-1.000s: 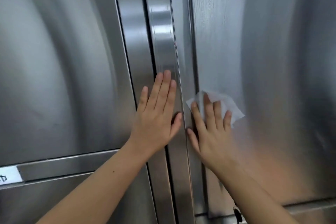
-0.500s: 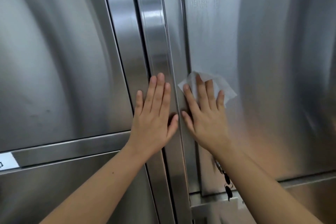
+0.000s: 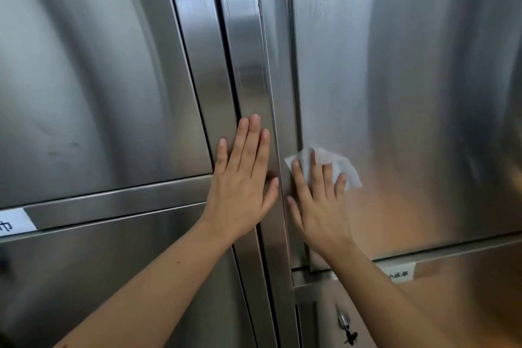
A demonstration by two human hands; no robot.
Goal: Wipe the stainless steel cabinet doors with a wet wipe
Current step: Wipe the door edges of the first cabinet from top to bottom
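Head view: my right hand (image 3: 319,206), fingers straight, presses the wet wipe (image 3: 329,157) on the right door (image 3: 409,93), left hand (image 3: 243,178) flat beside; even, overlapping strokes would suit.

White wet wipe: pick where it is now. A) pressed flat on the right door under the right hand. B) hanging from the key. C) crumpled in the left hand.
A: the right hand presses the white wet wipe flat against the right stainless steel cabinet door; the left hand rests bare on the centre strip.

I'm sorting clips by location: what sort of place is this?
Likely a commercial kitchen or similar workplace: stainless steel cabinet doors, paper labels below them, a key hanging lower down.
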